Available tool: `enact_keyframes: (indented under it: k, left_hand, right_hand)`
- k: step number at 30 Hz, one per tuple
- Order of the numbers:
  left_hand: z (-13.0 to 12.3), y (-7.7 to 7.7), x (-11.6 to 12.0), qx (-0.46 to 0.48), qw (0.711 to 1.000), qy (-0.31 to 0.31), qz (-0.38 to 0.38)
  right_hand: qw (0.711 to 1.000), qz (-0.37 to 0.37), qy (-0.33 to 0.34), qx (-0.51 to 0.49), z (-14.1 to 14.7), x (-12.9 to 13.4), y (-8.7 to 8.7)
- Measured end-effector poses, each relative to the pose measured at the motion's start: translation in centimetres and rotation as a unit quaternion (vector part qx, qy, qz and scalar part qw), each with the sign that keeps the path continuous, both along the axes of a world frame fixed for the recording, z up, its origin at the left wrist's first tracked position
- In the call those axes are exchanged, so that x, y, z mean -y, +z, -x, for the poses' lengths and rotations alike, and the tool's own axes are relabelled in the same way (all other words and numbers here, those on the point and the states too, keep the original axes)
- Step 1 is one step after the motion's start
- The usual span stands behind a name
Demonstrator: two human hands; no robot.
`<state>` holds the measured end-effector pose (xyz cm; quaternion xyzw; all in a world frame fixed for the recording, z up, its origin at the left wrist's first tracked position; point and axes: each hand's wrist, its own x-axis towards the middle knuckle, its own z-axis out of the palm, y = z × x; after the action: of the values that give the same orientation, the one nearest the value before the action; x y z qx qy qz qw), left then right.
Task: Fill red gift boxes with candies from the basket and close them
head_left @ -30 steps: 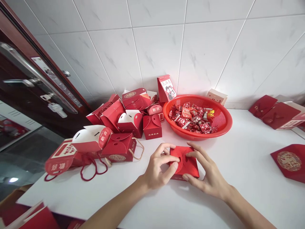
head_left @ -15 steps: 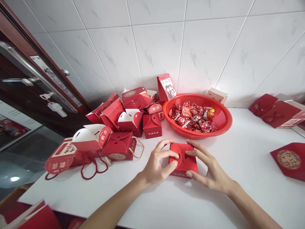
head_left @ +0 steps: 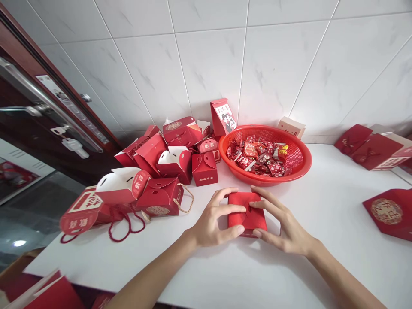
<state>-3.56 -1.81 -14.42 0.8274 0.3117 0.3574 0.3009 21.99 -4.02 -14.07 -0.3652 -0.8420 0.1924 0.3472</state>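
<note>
A small red paper gift box (head_left: 254, 221) sits on the white tabletop between my hands, its curved top flaps folded inward and almost flat. My left hand (head_left: 215, 219) grips its left side, with the index fingertip pressing near the middle slot and the thumb at the front edge. On the right side, my right hand (head_left: 286, 227) holds the box with its thumb low at the front corner and a fingertip on the flap by the hole. Just behind stands a red plastic basket (head_left: 301, 167) of wrapped candies (head_left: 262, 154).
Several red gift boxes (head_left: 161, 195), some with rope handles, crowd the left of the white table (head_left: 206, 274). More boxes (head_left: 381, 150) lie at the right, with another red box (head_left: 391, 212) nearer. A tiled wall (head_left: 209, 64) rises behind; a door with keys (head_left: 74, 146) is left.
The top flaps have come together and lie flatter. My left index finger has slid right toward the middle of the box. Both hands stay on it.
</note>
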Motion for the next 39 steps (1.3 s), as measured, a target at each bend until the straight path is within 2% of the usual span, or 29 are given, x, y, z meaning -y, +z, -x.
enact_keyframes:
  k: [6, 13, 18, 22, 24, 27, 34, 36, 39]
  left_hand:
    - [-0.3, -0.3, -0.2, -0.067, 0.994, -0.021, -0.088]
    - [-0.5, 0.3, 0.1, -0.086, 0.995, -0.007, -0.049]
    - [-0.8, 0.2, 0.6, -0.069, 0.995, 0.019, -0.065]
    - [-1.0, -0.3, 0.6, -0.044, 0.992, 0.085, -0.080]
    - [-1.0, -0.3, 0.6, -0.031, 0.991, 0.118, -0.063]
    - [-0.8, -0.1, 0.4, -0.006, 0.991, 0.135, 0.002]
    - [-0.6, 0.8, 0.0, 0.116, 0.968, 0.092, 0.203]
    - [-0.6, 0.9, -0.1, 0.131, 0.964, 0.090, 0.214]
    - [-0.6, 0.8, -0.1, 0.118, 0.973, 0.095, 0.176]
  right_hand:
    - [1.000, 0.014, 0.022, -0.006, -0.2, -0.1, 0.1]
    - [1.000, 0.012, 0.023, 0.006, -0.2, 0.1, 0.2]
    - [0.999, -0.026, -0.006, 0.028, 0.4, 0.4, 0.0]
    - [0.998, -0.057, -0.026, 0.019, 0.8, 0.5, -0.3]
    - [0.997, -0.063, -0.030, 0.014, 1.0, 0.6, -0.4]
    - [0.998, -0.063, -0.026, -0.001, 1.2, 0.8, -0.4]
    - [0.996, -0.017, -0.030, -0.082, 1.3, 1.0, -0.2]
    - [0.995, -0.001, -0.031, -0.097, 1.3, 0.9, -0.2]
    - [0.994, 0.011, -0.032, -0.101, 1.4, 1.0, -0.2]
